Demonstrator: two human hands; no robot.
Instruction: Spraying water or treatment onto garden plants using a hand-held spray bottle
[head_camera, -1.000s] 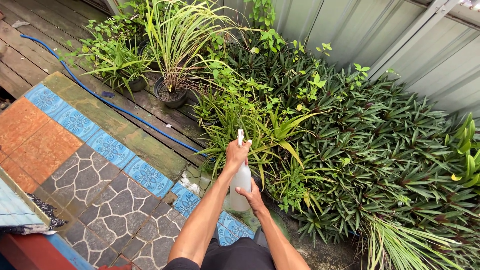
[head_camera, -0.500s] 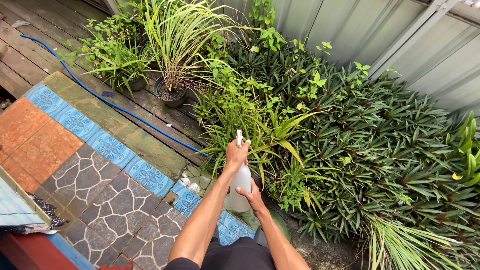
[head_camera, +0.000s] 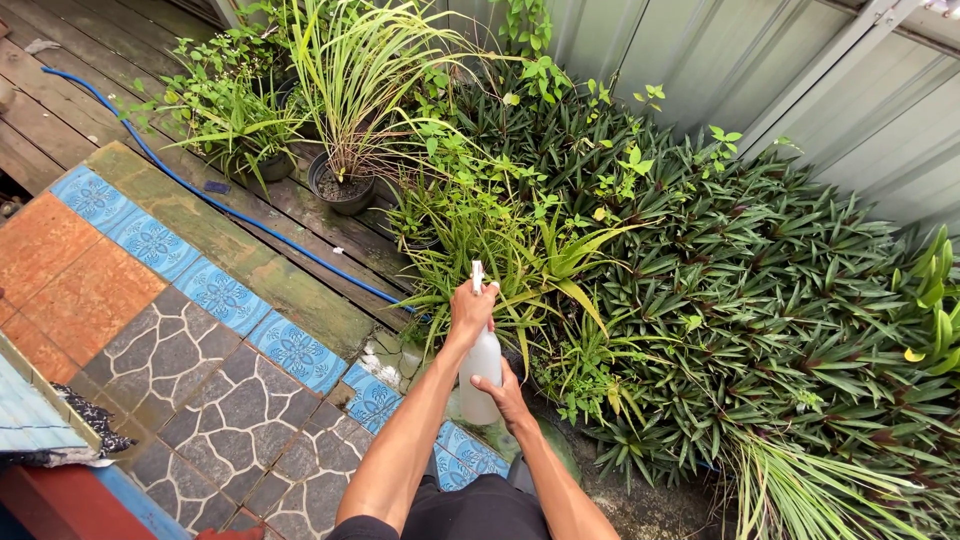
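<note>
Both hands clamp a translucent white plastic spray bottle (head_camera: 481, 378), left hand (head_camera: 473, 308) at its nozzle, right hand (head_camera: 505, 395) cupping its base, over green spiky plants (head_camera: 560, 270).

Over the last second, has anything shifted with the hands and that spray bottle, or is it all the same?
Hardly anything. The left hand keeps its grip on the head of the spray bottle, and the right hand still cups the bottle's lower body. The nozzle sits a touch lower in the view than a second ago, a shift small enough to be the camera's own. The plants, potted grass and blue hose stayed put.
</note>
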